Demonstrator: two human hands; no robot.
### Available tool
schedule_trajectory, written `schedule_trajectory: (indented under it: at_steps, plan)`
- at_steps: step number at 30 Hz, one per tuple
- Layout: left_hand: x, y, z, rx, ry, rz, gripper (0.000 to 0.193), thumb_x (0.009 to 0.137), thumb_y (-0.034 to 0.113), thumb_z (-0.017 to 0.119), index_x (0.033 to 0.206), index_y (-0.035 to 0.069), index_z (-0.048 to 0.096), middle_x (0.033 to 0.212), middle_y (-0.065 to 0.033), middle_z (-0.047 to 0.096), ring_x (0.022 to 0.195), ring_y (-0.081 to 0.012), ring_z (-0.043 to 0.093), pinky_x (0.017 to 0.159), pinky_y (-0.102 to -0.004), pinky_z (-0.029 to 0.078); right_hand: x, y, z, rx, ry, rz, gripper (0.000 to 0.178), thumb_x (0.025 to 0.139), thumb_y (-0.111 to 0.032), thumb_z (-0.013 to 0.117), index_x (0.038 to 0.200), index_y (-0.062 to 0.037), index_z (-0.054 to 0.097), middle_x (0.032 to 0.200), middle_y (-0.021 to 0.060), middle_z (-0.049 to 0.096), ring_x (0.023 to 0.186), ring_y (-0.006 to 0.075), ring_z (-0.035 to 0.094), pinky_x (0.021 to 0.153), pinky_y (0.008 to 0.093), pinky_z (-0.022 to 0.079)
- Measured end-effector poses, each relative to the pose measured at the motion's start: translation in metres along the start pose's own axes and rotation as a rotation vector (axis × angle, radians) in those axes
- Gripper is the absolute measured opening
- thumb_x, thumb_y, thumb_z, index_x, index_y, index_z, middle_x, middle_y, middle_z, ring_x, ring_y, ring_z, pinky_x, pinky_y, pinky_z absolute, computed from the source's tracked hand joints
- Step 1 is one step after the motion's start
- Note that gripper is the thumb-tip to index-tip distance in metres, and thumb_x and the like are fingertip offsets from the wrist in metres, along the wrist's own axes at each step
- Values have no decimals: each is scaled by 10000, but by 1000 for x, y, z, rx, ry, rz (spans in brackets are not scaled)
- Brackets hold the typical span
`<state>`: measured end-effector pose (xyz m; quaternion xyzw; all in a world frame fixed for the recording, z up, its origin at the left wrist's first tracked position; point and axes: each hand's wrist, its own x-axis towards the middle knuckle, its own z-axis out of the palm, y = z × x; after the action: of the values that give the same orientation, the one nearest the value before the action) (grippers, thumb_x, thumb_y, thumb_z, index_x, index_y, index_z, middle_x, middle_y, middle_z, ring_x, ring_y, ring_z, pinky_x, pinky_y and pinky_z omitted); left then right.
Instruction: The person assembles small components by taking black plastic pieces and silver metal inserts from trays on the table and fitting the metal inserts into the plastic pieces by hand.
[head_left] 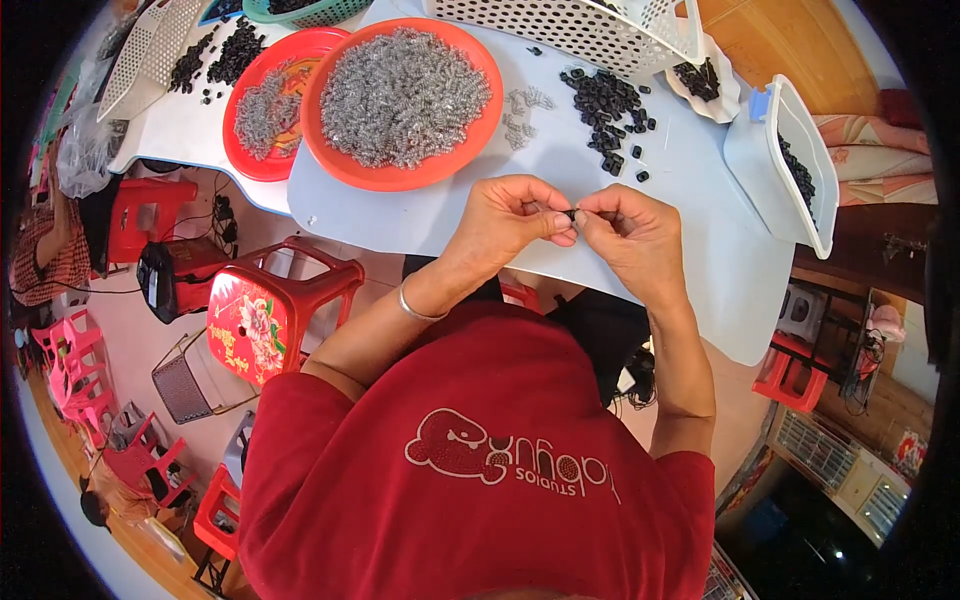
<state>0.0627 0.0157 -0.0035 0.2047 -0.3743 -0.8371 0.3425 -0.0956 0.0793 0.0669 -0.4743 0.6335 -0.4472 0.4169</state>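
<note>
Over the near edge of the light-blue table, my left hand (522, 217) and my right hand (633, 228) meet with fingertips pinched. Between them is a small black plastic part (572, 214), mostly covered by the fingers. Beyond the hands, to the right, lies a loose pile of small black parts (603, 105). A round orange-red tray (313, 150) heaped with small clear-grey coiled pieces (400, 97) stands left of my hands. A few similar clear pieces (522, 115) lie loose on the table between tray and pile.
A second red tray (232, 135) sits further left. White perforated baskets (600, 35) stand at the back. At the right are a pale bin (755, 170) and a white dish (725, 105), both with black parts. A red stool (245, 325) stands on the floor at left.
</note>
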Motion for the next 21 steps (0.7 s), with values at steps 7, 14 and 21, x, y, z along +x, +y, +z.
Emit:
schedule_trajectory:
  at_steps: [7, 14, 21]
  plan:
    - [0, -4, 2, 49, 14, 46, 49, 838, -58, 668, 878, -62, 639, 829, -133, 685, 741, -186, 693, 687, -280, 593, -1, 7, -2, -218, -37, -162, 46, 818, 39, 656, 863, 31, 652, 797, 45, 661, 660, 85, 597, 580, 218, 474]
    - [2, -5, 3, 97, -24, 60, 29, 843, -58, 660, 851, -55, 633, 823, -128, 686, 733, -174, 684, 674, -282, 588, -8, 16, -14, -165, -91, -294, 137, 830, 33, 661, 966, 25, 673, 843, 71, 657, 720, 122, 607, 648, 246, 489]
    - [3, 7, 6, 141, -38, -8, 162, 872, -24, 639, 1034, -18, 628, 892, -84, 652, 798, -163, 667, 738, -289, 571, -20, 38, -29, 164, 82, -4, 235, 886, -51, 659, 1111, 19, 656, 864, 51, 676, 803, 110, 621, 746, 242, 500]
